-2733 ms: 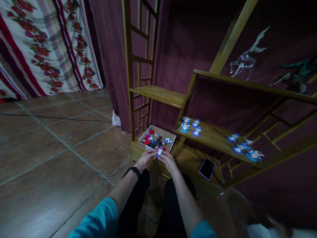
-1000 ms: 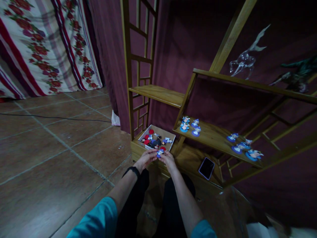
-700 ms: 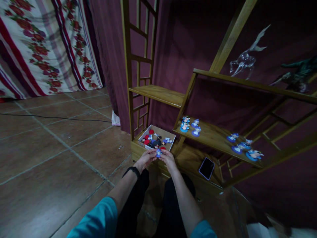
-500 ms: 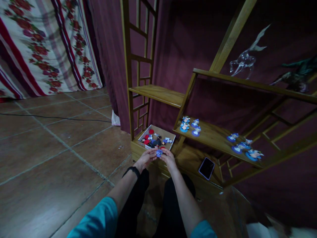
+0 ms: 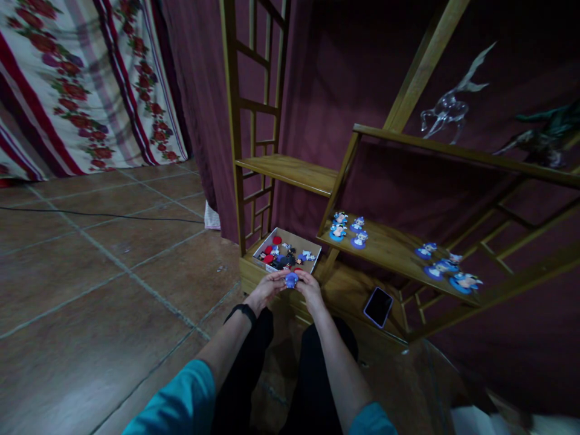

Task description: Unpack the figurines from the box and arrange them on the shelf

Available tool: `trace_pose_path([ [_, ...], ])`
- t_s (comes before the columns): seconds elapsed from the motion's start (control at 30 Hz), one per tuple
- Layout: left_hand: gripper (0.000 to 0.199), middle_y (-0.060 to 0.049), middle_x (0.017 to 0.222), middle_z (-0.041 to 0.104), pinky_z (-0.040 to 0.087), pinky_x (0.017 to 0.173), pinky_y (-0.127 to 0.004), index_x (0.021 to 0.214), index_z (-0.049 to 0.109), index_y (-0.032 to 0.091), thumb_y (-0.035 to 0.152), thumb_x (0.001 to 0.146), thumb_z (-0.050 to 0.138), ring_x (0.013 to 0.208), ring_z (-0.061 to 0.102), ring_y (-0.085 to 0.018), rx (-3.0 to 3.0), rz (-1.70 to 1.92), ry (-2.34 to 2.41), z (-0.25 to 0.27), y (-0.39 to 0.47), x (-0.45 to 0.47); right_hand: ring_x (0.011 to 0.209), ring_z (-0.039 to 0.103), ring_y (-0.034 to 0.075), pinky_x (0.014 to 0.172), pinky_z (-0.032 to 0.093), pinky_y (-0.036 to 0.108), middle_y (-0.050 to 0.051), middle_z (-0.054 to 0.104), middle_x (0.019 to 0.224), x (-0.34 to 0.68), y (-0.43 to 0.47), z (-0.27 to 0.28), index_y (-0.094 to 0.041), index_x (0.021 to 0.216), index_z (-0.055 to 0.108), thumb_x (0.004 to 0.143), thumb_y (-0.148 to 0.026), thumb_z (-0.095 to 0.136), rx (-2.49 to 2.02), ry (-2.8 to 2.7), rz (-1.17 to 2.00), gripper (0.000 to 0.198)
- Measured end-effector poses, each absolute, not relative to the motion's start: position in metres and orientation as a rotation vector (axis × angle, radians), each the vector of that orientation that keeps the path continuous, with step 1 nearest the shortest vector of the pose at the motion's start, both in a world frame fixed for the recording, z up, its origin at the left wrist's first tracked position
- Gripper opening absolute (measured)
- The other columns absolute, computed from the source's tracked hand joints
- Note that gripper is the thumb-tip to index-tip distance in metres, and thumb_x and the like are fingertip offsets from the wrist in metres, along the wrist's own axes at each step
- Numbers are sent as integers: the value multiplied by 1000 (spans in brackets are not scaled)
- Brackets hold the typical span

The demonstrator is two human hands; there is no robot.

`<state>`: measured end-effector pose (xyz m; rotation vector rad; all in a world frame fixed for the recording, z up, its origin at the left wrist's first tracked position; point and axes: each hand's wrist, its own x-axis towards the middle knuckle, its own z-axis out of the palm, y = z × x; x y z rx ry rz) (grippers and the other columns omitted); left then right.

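Between my two hands is a small purple figurine (image 5: 291, 280), gripped from both sides in front of the box. My left hand (image 5: 268, 289) has its fingers closed on the figurine's left side. From the right, my right hand (image 5: 309, 286) pinches the same piece; its fine detail is too small to make out. Just beyond my fingers, a shallow cardboard box (image 5: 312, 266) holds several loose figurines (image 5: 286, 260) and red round pieces (image 5: 277, 240).
Several figurines on round bases (image 5: 359, 240) stand at the left of the wooden shelf (image 5: 389, 251), with more figurines (image 5: 437, 270) at its right. A tablet or phone (image 5: 378, 307) lies on the lower board. A clear horse ornament (image 5: 446, 112) stands on the upper shelf.
The purple figurine has turned a little between my fingers, showing a different side. My hands and the other things stay in place.
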<state>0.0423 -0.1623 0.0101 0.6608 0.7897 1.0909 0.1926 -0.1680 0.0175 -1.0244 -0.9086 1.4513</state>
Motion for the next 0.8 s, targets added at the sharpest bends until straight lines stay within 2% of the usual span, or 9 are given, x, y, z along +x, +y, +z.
trace_pose_path([
  [0.23, 39, -9, 90, 69, 48, 71, -24, 97, 67, 14, 4, 60, 72, 74, 64, -14, 640, 1088, 816, 12, -163, 43, 81, 62, 17, 69, 49, 27, 4, 67, 93, 194, -167, 13, -19, 90, 64, 52, -23, 71, -1095, -875, 1477, 39],
  [0.57, 22, -8, 77, 68, 49, 63, -21, 86, 67, 11, 8, 65, 72, 63, 63, -11, 566, 1110, 879, 7, -160, 45, 61, 61, 14, 61, 51, 28, 4, 67, 73, 192, -170, 14, -16, 88, 63, 59, -36, 72, -1053, -796, 1512, 36],
  [0.8, 22, -9, 74, 68, 50, 59, -21, 89, 65, 10, 9, 67, 69, 58, 63, -11, 552, 1082, 892, 7, -159, 45, 61, 60, 13, 63, 51, 28, 3, 65, 69, 193, -170, 12, -16, 87, 64, 60, -36, 73, -1034, -795, 1535, 35],
])
